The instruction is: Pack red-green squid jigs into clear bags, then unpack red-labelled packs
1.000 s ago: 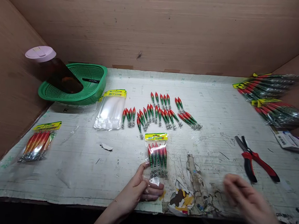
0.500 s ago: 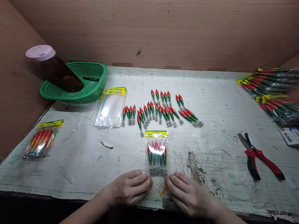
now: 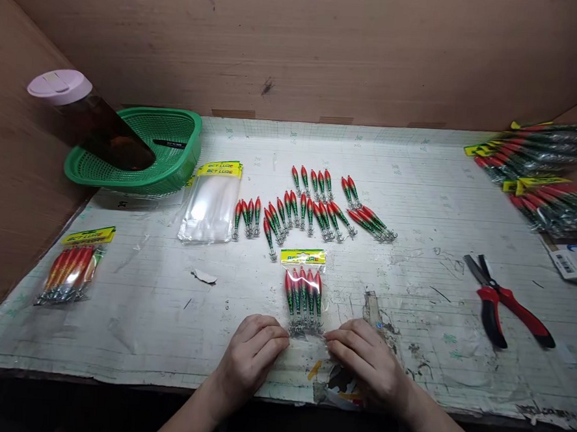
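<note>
A clear packet of squid lures [image 3: 303,295] lies flat in front of me, its yellow header away from me. Several red-and-green lures show through the plastic, hooks towards me. At the packet's lower left corner, my left hand [image 3: 255,352] is closed, fingertips gripping the edge. My right hand [image 3: 368,356] is closed at the lower right corner in the same way. Both thumbs are mostly hidden. Beyond the packet, loose red-and-green squid lures [image 3: 310,215] lie in uneven rows with their hooks facing me.
Empty header bags [image 3: 209,205] lie left of the loose lures. A green basket [image 3: 184,164] holds a tilted bottle [image 3: 112,133] and a pen. At left is a packet of orange lures [image 3: 72,271]. On the right are red-handled pliers [image 3: 494,290] and filled packets [image 3: 541,153].
My hands have shifted slightly up, and their fingers have straightened a little at the packet's corners. The lures inside sit closer together at the hooks. The view has tilted slightly.
</note>
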Demonstrator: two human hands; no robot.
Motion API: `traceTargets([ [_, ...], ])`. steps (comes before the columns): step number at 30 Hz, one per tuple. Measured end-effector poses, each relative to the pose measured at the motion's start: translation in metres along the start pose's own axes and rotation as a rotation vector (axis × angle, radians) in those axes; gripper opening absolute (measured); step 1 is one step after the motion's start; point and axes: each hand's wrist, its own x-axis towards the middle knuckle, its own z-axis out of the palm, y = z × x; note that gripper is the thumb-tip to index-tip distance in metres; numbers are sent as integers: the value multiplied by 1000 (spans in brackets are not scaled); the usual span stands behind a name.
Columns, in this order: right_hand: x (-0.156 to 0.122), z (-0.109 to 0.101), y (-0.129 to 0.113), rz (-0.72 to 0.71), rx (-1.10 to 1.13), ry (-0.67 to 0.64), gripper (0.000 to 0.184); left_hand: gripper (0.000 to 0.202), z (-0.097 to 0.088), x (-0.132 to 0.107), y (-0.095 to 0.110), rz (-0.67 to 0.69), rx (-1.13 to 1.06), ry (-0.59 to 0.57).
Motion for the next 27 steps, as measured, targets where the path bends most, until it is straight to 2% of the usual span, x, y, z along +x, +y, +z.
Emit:
traceTargets([
  [4, 8, 2, -5, 210, -22, 43, 16, 19, 5, 2, 6, -102, 31, 42],
  [9, 18, 14, -14, 500, -117, 114, 17, 16, 19, 5, 18, -395, 108, 77],
  [13, 18, 28, -18, 641, -199, 178, 20, 17, 28, 11, 23, -514, 205, 133],
  [16, 20, 37, -20, 741, -237, 236, 23, 19, 31, 16, 25, -615, 258, 118],
  [22, 33, 42, -24, 831, -274, 224, 21, 22, 30, 28, 24, -842, 291, -46],
  [25, 37, 42, -22, 815, -274, 201, 20, 21, 27, 33, 21, -883, 263, -121],
  [27, 37, 42, -20, 803, -285, 194, 20, 22, 24, 33, 18, -863, 276, -119],
])
